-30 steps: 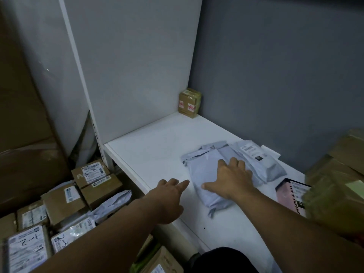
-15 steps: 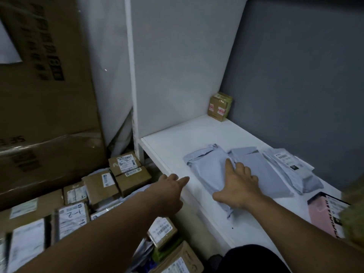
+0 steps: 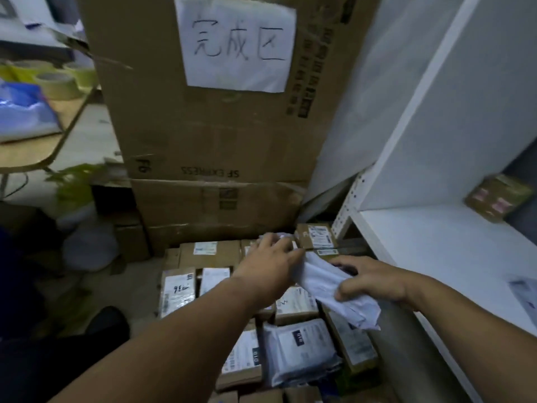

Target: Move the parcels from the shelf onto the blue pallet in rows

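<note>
A grey poly-mailer parcel (image 3: 334, 289) hangs over the stack of parcels on the floor, left of the white shelf (image 3: 436, 245). My right hand (image 3: 374, 279) grips its near end from above. My left hand (image 3: 270, 261) holds its far end, fingers spread over the bag. Beneath lie rows of brown boxes with white labels (image 3: 177, 289) and a dark grey mailer (image 3: 299, 350). The pallet under them is hidden. A small brown taped box (image 3: 498, 196) stands at the back of the shelf.
Tall cardboard cartons (image 3: 215, 135), one with a handwritten paper sign (image 3: 238, 42), stand behind the floor stack. A table (image 3: 32, 152) with tape rolls (image 3: 58, 82) is at the left. Another mailer (image 3: 526, 295) lies at the shelf's right edge.
The view swung left from the shelf to the floor stack. My right hand lifted the grey mailer off the shelf and carried it left; my left hand took hold of its far end.
</note>
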